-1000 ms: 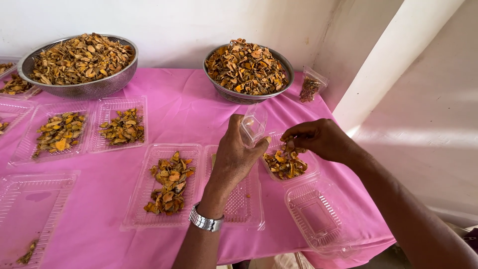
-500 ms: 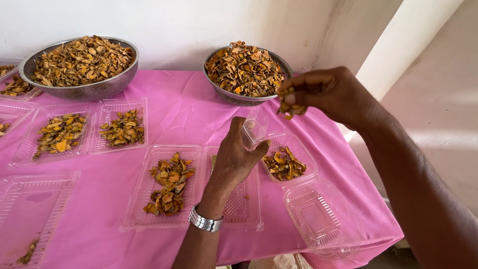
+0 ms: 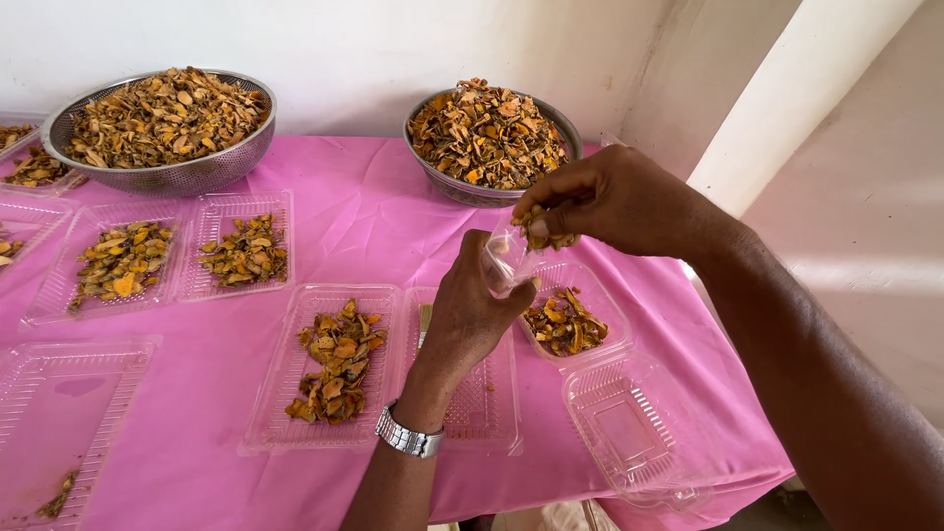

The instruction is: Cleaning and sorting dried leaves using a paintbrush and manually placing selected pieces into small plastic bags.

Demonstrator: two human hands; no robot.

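Pink-clothed desk (image 3: 374, 221) noted. Small clear cup (image 3: 503, 264) gripped in left hand (image 3: 470, 320) above open clamshell tray (image 3: 570, 320); dried orange chips (image 3: 539, 234) pinched in right hand (image 3: 615, 202) at cup mouth. Filling step judged underway; steady release needed.

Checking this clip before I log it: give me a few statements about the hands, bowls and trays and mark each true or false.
1. The right hand pinches a bunch of dried orange-brown pieces. True.
2. The left hand holds a metal spoon. False: it holds a small clear container.
3. Two metal bowls heaped with dried pieces stand at the back of the table. True.
4. The tablecloth is green. False: it is pink.
5. A metal watch sits on the left wrist. True.
6. Every clear plastic tray is filled. False: this one near the right edge holds nothing.
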